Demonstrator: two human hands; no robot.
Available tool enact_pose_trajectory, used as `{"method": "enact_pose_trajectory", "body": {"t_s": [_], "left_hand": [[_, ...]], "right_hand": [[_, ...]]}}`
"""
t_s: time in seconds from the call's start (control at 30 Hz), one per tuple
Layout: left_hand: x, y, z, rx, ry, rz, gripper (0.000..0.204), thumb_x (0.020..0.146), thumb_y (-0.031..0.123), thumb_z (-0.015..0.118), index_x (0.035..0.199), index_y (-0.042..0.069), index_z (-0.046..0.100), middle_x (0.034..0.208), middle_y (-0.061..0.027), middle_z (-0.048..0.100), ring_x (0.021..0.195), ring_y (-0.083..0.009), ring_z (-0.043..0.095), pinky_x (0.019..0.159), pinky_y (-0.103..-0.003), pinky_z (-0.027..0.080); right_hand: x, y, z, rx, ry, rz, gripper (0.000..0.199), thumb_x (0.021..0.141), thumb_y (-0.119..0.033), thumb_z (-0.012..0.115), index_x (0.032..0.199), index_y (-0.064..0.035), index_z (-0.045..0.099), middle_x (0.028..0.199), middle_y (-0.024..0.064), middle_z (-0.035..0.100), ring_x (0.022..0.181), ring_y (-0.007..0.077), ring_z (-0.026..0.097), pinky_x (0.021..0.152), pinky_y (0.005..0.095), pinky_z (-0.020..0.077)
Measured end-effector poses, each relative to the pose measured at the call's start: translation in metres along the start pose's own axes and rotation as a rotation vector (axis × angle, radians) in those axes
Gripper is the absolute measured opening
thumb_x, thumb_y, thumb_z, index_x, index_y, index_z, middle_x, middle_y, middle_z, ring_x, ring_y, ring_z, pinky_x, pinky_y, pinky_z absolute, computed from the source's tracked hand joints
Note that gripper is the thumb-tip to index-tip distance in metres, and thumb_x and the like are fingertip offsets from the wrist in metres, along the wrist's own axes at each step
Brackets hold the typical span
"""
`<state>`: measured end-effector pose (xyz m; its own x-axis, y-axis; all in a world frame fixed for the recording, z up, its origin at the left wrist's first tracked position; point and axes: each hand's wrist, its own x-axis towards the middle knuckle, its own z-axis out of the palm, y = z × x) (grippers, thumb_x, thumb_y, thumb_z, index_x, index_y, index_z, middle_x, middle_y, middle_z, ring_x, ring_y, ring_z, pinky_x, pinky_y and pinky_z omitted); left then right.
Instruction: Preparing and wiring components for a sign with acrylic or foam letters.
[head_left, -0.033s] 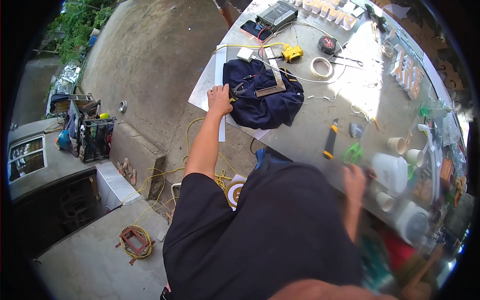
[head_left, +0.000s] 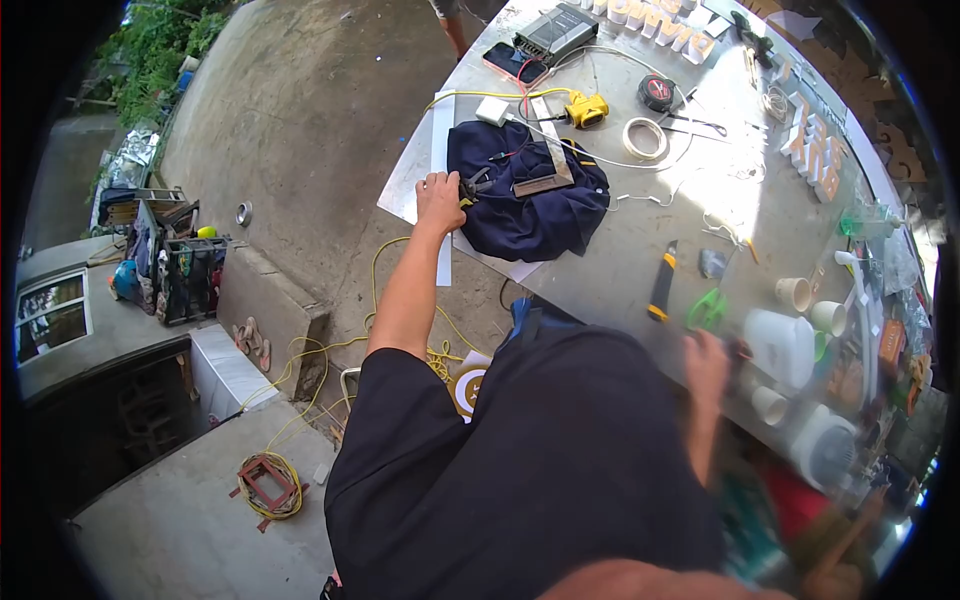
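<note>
My left hand (head_left: 438, 203) is closed on pliers (head_left: 476, 187) with dark jaws and a bit of yellow on the grip. Their jaws rest over a crumpled dark blue cloth (head_left: 520, 225) at the table's left edge. On that cloth lie a metal try square (head_left: 545, 184) and thin wires, with a white power adapter (head_left: 492, 110) at its far side. By the near edge, my right hand (head_left: 706, 362) is smeared by motion, and its fingers are unclear. Close to it are green-handled scissors (head_left: 708, 308), a yellow and black utility knife (head_left: 661, 284) and a white plastic jug (head_left: 778, 347).
The grey table (head_left: 610, 235) also bears a yellow socket (head_left: 586, 109), tape roll (head_left: 644, 138), tape measure (head_left: 656, 92), phone (head_left: 515, 63), grey metal box (head_left: 556, 32) and block letters (head_left: 812, 150). Cups (head_left: 794, 293) crowd the right. Yellow cord (head_left: 375, 265) trails over the floor; a person's leg (head_left: 452, 30) shows beyond.
</note>
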<state>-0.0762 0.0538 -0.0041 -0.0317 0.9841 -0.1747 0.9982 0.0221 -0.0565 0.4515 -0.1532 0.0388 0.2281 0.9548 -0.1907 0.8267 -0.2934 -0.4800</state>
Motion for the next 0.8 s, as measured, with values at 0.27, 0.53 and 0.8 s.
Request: {"method": "enact_pose_trajectory", "body": {"t_s": [0.27,0.53,0.8], "left_hand": [[-0.015,-0.031,-0.034,-0.375,-0.001,0.065,0.069,0.062,0.009,0.081,0.127,0.002,0.058,0.117,-0.0172,0.057,0.113,-0.0373,0.057,0.100,-0.044,0.049],[-0.050,-0.003,-0.087,-1.325,0.079,0.048,0.075,0.070,0.016,0.092,0.134,-0.004,0.058,0.113,-0.0081,0.059,0.105,-0.0190,0.062,0.096,-0.033,0.054],[-0.080,0.096,-0.095,-2.314,-0.332,0.131,0.067,0.081,0.012,0.084,0.139,-0.003,0.053,0.119,-0.0141,0.067,0.111,-0.0279,0.067,0.103,-0.046,0.054]], "right_hand": [[-0.003,-0.065,0.017,-0.012,-0.044,-0.047,0.032,0.091,-0.024,0.071,0.116,-0.0033,0.068,0.105,0.0150,0.071,0.098,0.0324,0.069,0.084,0.0409,0.0528],[0.014,-0.107,0.000,-0.053,-0.014,-0.132,0.032,0.090,-0.021,0.072,0.115,-0.0031,0.067,0.104,0.0148,0.071,0.098,0.0335,0.068,0.084,0.0414,0.0523],[0.039,-0.178,-0.029,0.083,-0.004,-0.379,0.031,0.089,-0.018,0.073,0.115,-0.0025,0.067,0.104,0.0152,0.070,0.099,0.0334,0.067,0.084,0.0411,0.0514]]}}
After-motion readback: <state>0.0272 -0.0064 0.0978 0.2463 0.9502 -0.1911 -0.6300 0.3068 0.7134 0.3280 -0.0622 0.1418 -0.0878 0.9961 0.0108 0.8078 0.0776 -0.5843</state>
